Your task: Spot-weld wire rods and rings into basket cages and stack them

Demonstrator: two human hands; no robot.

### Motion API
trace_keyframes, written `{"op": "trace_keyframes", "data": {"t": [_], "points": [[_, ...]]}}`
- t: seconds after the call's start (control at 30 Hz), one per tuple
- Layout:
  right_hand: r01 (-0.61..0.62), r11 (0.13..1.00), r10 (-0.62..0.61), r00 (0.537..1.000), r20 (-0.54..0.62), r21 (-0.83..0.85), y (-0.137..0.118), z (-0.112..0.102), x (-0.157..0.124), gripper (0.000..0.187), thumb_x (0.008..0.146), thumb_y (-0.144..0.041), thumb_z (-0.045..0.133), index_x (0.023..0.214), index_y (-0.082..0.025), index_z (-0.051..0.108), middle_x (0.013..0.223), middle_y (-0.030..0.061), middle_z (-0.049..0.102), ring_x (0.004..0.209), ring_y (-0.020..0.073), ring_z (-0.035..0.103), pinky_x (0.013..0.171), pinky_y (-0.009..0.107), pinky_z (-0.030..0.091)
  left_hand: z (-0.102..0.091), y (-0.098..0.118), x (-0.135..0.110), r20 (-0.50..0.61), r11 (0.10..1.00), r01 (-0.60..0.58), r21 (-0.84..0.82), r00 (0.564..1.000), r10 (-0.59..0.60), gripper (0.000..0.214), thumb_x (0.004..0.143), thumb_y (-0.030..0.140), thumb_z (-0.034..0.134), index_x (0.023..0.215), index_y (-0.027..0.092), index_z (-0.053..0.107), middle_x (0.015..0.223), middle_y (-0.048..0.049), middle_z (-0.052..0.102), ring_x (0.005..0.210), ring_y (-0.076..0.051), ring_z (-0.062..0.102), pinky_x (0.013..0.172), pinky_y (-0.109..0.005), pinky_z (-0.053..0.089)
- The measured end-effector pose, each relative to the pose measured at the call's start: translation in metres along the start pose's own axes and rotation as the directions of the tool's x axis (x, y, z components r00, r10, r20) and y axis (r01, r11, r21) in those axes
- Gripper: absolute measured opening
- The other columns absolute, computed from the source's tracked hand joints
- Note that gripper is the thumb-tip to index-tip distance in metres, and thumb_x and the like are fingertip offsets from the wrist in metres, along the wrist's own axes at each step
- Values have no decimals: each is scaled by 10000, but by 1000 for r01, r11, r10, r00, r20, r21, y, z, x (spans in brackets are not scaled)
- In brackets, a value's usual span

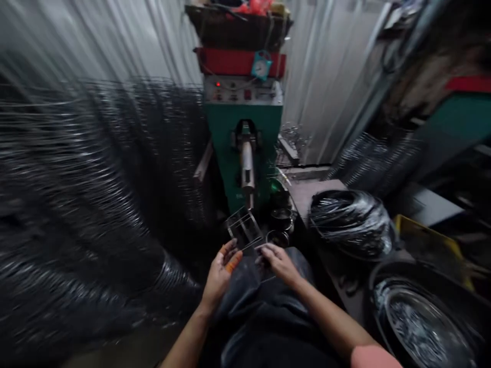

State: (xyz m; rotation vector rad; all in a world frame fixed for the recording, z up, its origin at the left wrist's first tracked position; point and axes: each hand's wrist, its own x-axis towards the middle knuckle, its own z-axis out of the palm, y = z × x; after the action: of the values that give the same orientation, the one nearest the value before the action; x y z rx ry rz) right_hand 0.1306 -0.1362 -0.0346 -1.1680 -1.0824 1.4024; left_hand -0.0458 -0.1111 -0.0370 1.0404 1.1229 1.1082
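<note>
Head, left hand (pixel 219 276) open, right hand (pixel 279 261) curled

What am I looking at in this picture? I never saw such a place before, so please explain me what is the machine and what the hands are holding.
This picture comes from a camera worn on a person's head, looking down at their own hands. The right hand pinches a small wire frame, and the open left hand, with orange on one finger, is just beside it. Ahead stands a green machine with a control panel. Big coils of wire fill the left side. On the right, a bundle of wire lies on a grey bench, and a black tub holds more wire.
</note>
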Motion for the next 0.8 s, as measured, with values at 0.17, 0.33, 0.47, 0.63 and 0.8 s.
{"op": "trace_keyframes", "data": {"t": [0.17, 0.33, 0.47, 0.63, 0.8], "points": [[-15, 998, 14, 1000, 19, 62, 29, 4, -5, 396, 817, -535, 453, 912, -197, 637, 584, -29, 600, 462, 106, 526, 453, 209, 397, 36, -15, -1, 34, 995, 102, -4, 994, -101, 552, 643, 394, 708, 1129, 218, 514, 1107, -73, 589, 1027, -239, 578, 791, -340, 507], [121, 903, -154, 987, -47, -411, 20, -72, -5, 253, 750, -375, 590, 914, -207, 683, 812, 19, 687, 776, 192, 622, 727, 312, 472, 38, -31, 2, 90, 963, 268, -8, 960, -266, 564, 588, 375, 754, 1077, 219, 522, 1020, -61, 633, 914, -232, 631, 698, -310, 530], [-38, 765, -348, 815, -463, -643, -28, -182, 9, 298, 804, -317, 513, 1027, -161, 634, 975, 65, 676, 885, 203, 618, 807, 331, 462, 37, -29, -2, 78, 927, 372, -36, 926, -369, 623, 572, 404, 756, 1115, 238, 499, 878, -42, 672, 780, -226, 659, 632, -313, 529], [-566, 300, -312, 702, -640, -768, -81, -278, 46, 310, 852, -269, 478, 1103, -134, 600, 1112, 120, 631, 1053, 214, 563, 886, 294, 415, 42, -20, -4, 27, 936, 351, 13, 936, -351, 646, 452, 461, 788, 1003, 181, 600, 855, -63, 682, 779, -234, 643, 601, -281, 506], [-707, 186, -203, 652, -730, -683, -84, -298, 104, 302, 782, -188, 572, 1016, -7, 634, 1049, 269, 614, 1030, 319, 570, 847, 395, 427, 49, -22, -2, -26, 948, 319, 19, 948, -319, 607, 437, 488, 784, 947, 189, 643, 910, -68, 680, 689, -193, 617, 494, -242, 447]]}}
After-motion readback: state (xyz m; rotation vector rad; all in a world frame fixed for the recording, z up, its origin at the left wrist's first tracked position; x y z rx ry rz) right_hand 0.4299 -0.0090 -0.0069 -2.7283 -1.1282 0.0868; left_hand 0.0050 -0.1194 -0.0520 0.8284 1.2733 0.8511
